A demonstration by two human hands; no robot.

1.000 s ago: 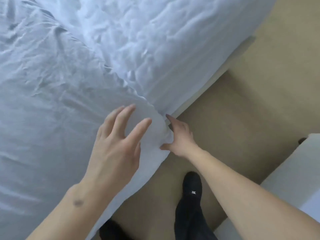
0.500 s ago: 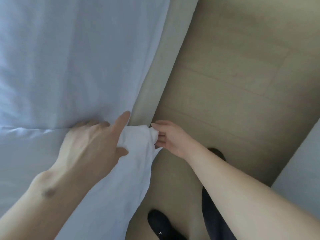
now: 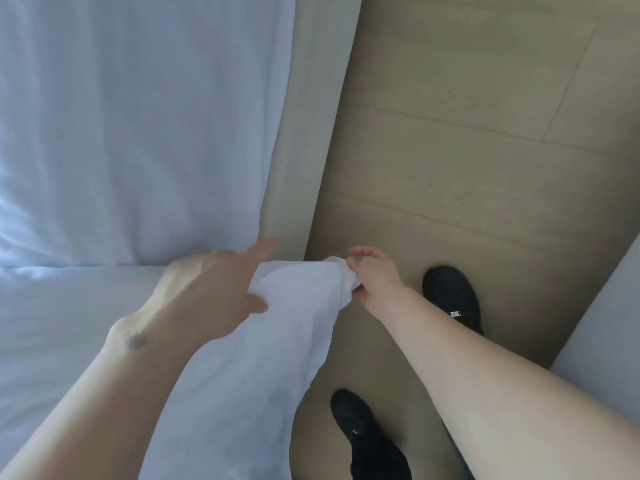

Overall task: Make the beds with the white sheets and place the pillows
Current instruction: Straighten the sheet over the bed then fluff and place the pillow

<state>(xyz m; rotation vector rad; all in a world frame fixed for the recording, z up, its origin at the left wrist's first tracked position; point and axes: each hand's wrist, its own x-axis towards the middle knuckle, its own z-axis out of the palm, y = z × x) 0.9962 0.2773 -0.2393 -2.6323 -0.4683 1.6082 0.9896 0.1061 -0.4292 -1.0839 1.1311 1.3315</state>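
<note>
Looking down, a smooth white cotton sheet (image 3: 114, 140) is seen covering the bed, its bunched corner hanging at the bed's edge. The corner is pinched by the right hand (image 3: 375, 277); the left hand (image 3: 211, 289) is pressed flat, fingers straight, on the fabric. Two black shoes (image 3: 452, 296) are seen on the beige wooden floor (image 3: 467, 150).

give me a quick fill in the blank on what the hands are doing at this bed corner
1. The right hand pinches the bunched corner of the white ____.
2. The left hand lies on the sheet with its fingers ____.
3. Both shoes on the floor are ____ in colour.

Missing words: sheet; straight; black
</note>
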